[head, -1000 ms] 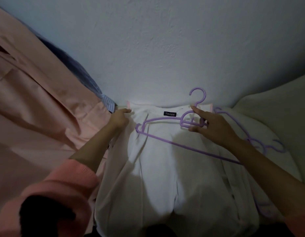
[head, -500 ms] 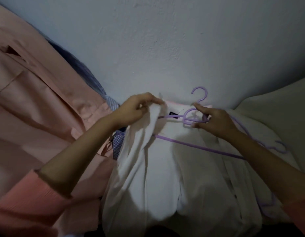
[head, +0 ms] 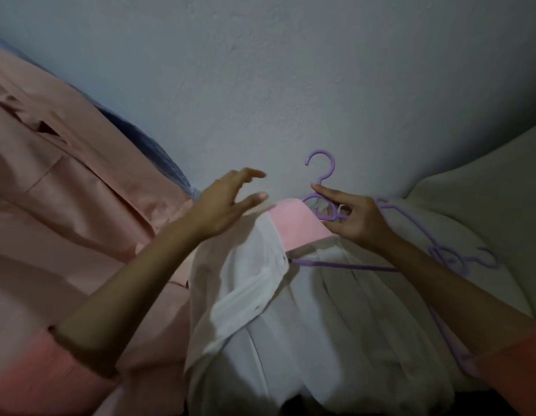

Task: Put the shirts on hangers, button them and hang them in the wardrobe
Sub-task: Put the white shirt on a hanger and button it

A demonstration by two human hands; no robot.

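A white shirt (head: 290,319) with a pink collar (head: 299,226) lies flat against the wall, a purple hanger (head: 322,175) inside it with its hook sticking up past the collar. The shirt's left front panel is folded over the hanger's left shoulder. My right hand (head: 353,223) grips the hanger's neck just below the hook. My left hand (head: 227,202) hovers above the shirt's left shoulder, fingers spread and holding nothing. A second purple hanger (head: 458,253) lies to the right, partly under my right arm.
A pale pink shirt (head: 65,211) spreads across the left side, with a blue garment (head: 152,145) showing behind it. A cream pillow or cushion (head: 476,205) sits at the right. The grey-blue wall (head: 260,70) fills the top.
My left hand pulled the shirt's left panel over the hanger, then let go and opened above it. The pink collar now covers the label. My right hand stayed on the hanger's neck.
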